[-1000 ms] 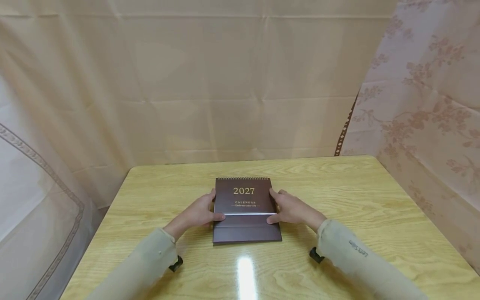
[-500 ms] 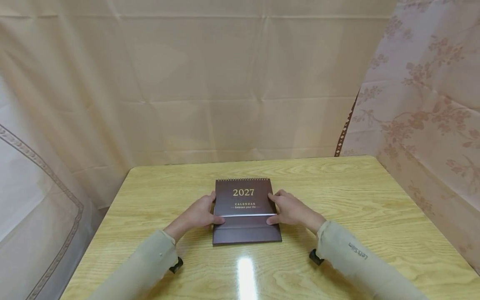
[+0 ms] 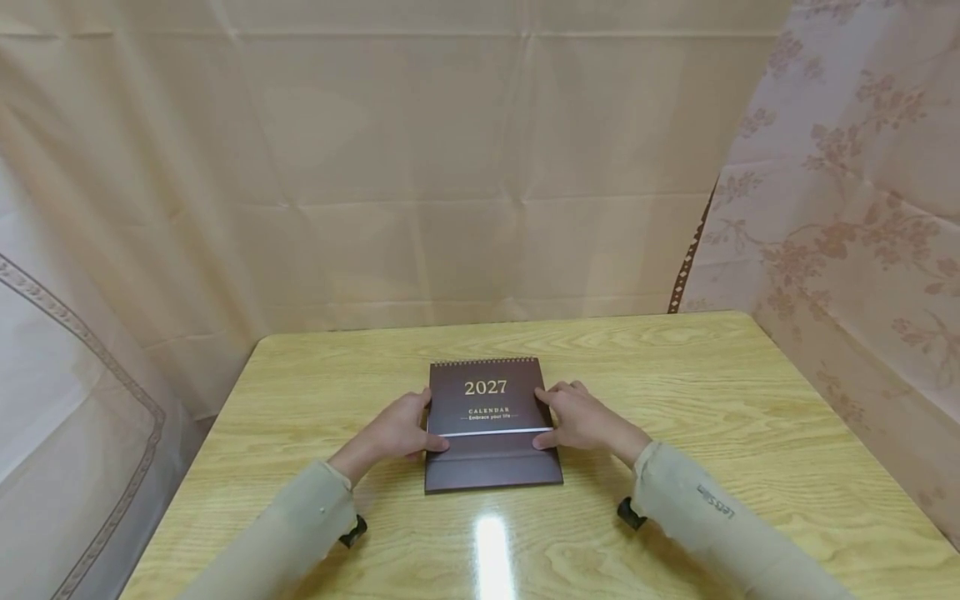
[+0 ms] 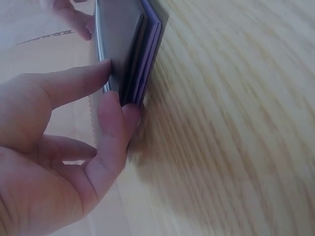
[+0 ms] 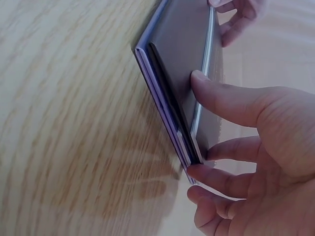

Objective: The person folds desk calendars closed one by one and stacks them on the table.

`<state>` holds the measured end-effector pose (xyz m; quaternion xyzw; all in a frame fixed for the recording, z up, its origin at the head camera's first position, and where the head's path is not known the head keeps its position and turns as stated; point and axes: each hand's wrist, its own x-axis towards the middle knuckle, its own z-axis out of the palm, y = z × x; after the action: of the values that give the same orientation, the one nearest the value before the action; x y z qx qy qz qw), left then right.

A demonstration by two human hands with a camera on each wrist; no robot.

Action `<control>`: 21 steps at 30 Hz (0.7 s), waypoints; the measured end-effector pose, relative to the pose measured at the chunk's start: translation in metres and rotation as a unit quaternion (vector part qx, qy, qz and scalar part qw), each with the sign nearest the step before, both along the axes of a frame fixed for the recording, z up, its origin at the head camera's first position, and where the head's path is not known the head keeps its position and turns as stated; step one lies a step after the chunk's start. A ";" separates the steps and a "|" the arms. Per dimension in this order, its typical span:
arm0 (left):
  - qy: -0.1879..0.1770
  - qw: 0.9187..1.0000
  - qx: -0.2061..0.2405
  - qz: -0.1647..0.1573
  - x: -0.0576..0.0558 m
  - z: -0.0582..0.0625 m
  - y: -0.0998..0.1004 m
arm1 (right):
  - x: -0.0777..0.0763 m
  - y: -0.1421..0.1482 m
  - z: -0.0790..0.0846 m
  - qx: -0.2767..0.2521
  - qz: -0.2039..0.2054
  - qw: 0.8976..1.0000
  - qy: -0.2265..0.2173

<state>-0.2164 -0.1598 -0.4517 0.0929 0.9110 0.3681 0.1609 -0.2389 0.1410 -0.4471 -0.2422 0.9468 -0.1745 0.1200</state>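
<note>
A dark brown spiral-bound desk calendar [image 3: 486, 402] with gold "2027" lettering lies nearly flat on the table, its wire binding along the far edge. My left hand [image 3: 396, 427] grips its left side, thumb over the front panel. On the opposite side my right hand [image 3: 583, 419] holds the calendar in the same way, its thumb just below the white page edge. In the left wrist view the left thumb presses the cover [image 4: 120, 32] while other fingers touch the side edges. The right wrist view shows the layered boards [image 5: 167, 105] slightly apart. Fingertips behind the calendar are partly hidden.
The calendar rests on a light wood-grain table [image 3: 315, 367]. A beige curtain [image 3: 465, 167] hangs behind the far edge. Floral cloth [image 3: 847, 225] hangs on the right, and white cloth [image 3: 52, 392] on the left.
The calendar's upper cover has shifted slightly toward me, and its lettering sits a little lower in view. Both hands keep their hold with barely any movement.
</note>
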 end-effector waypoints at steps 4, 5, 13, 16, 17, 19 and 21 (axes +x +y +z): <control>0.003 1.000 -0.003 0.001 0.001 0.001 0.002 | -0.001 0.001 0.001 -0.006 0.007 1.000 0.000; 0.004 1.000 -0.006 0.003 0.001 0.001 0.003 | -0.002 0.001 0.001 -0.008 0.008 1.000 0.001; 0.009 0.999 -0.039 0.020 0.003 0.000 0.008 | -0.002 0.000 -0.004 0.000 0.006 1.000 0.012; 0.007 0.999 -0.043 0.033 0.004 -0.001 0.010 | -0.001 -0.001 -0.005 0.001 0.002 1.000 0.009; 0.006 0.998 -0.043 0.037 0.004 -0.002 0.011 | -0.001 -0.001 -0.005 0.001 0.001 1.000 0.008; 0.004 0.998 -0.044 0.042 0.004 -0.002 0.012 | -0.001 -0.001 -0.006 0.001 0.002 1.000 0.010; 0.005 0.998 -0.047 0.043 0.004 -0.002 0.012 | -0.001 -0.001 -0.006 0.003 0.003 1.000 0.012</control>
<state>-0.2120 -0.1475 -0.4541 0.0473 0.9312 0.3312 0.1447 -0.2402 0.1398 -0.4528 -0.2466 0.9480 -0.1688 0.1097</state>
